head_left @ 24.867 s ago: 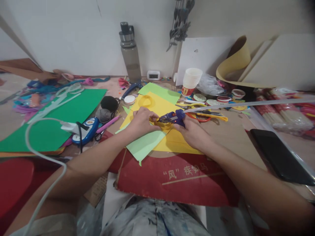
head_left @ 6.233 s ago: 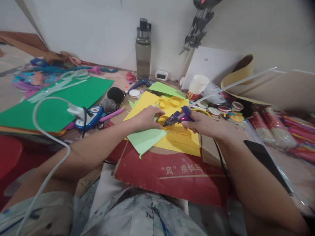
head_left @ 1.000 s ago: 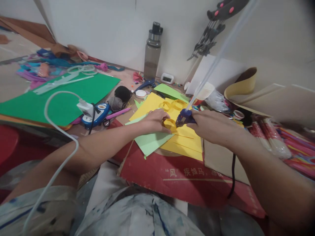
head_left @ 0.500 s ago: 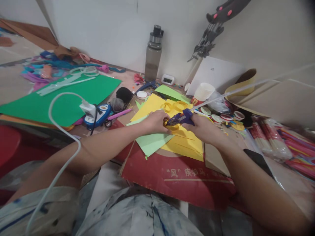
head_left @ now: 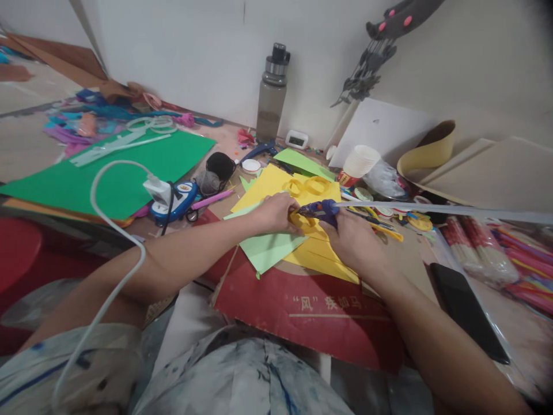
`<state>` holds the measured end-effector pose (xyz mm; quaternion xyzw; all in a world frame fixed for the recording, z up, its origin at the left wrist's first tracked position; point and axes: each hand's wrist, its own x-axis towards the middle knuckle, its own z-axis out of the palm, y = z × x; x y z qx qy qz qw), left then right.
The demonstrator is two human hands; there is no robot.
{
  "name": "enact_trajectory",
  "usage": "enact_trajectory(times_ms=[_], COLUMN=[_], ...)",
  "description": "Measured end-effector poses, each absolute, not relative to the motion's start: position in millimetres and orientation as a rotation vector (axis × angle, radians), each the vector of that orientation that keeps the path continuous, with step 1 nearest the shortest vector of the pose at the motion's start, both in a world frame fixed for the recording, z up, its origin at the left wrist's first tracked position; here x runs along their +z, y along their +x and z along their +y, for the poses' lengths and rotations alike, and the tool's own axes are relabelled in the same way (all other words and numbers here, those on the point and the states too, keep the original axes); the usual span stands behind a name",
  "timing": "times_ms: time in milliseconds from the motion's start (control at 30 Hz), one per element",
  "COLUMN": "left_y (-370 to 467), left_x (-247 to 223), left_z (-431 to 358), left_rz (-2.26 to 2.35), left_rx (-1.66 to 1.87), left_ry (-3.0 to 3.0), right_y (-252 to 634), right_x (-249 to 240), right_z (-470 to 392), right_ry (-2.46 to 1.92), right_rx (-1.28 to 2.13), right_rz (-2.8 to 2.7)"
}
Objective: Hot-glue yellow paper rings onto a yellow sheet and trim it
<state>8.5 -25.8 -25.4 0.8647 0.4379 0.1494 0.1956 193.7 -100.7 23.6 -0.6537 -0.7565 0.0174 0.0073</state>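
My right hand [head_left: 355, 239] is wrapped around a purple-blue hot glue gun [head_left: 327, 211]. From the back of the gun a long translucent glue stick [head_left: 436, 209] reaches out to the right, almost level. My left hand [head_left: 279, 213] pinches a curled yellow paper strip [head_left: 306, 221], with the gun's nozzle end right at those fingers; the exact contact is hidden. Beneath both hands lie yellow paper sheets [head_left: 326, 253] and a pale green sheet [head_left: 272, 252]. Yellow paper loops [head_left: 317, 184] rest just beyond.
A red cardboard sheet [head_left: 276, 305] lies under the papers. Behind stand a water bottle [head_left: 271, 104] and paper cups [head_left: 362, 161]. At left are green sheets [head_left: 129, 190] and a blue power strip [head_left: 175, 204] with a white cable [head_left: 125, 282]. A phone [head_left: 469, 311] lies by my right forearm.
The glue gun has turned, its glue stick swinging down from a rising slant to nearly level. My right forearm has shifted, uncovering more of the phone. My left hand stays on the yellow strip.
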Motion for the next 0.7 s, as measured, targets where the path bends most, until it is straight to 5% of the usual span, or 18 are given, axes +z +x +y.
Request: enact_trajectory(times_ms=[700], left_y=[8], left_x=[-29], left_z=[-25], left_rz=[1.244], left_rx=[0.463], left_ry=[2.369], right_y=[228], right_x=[42], right_z=[-69], right_ry=[-1.974], right_rx=[0.530], right_rz=[-2.394])
